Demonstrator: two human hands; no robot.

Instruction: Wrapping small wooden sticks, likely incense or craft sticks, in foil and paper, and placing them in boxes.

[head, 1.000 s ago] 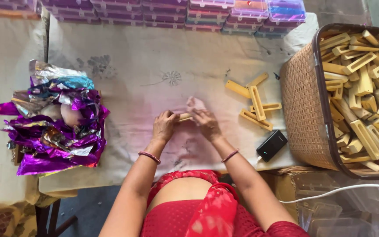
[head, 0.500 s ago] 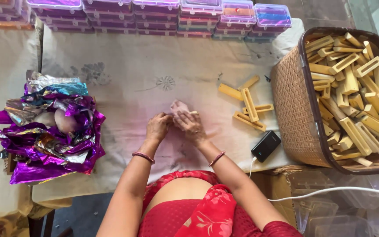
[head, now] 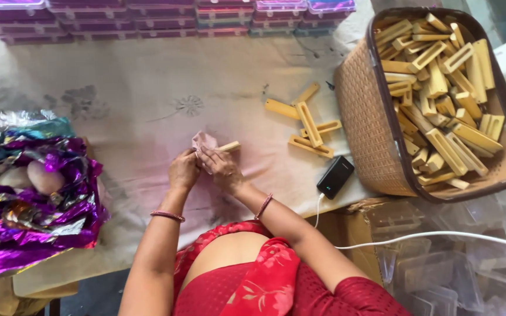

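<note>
**One camera on my head, looking straight down**

The single view hangs above my table, facing almost straight down, near enough that my forearms fill the lower half. My hands meet just below centre. A basket sits at two o'clock, foil wrappers at nine. No second view shares this scene.

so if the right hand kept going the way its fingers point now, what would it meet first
Almost at once the pale pink cloth that the right hand and left hand pinch, wrapped on a yellow wooden stick; beyond, bare beige tablecloth, though depth is unclear.
</note>
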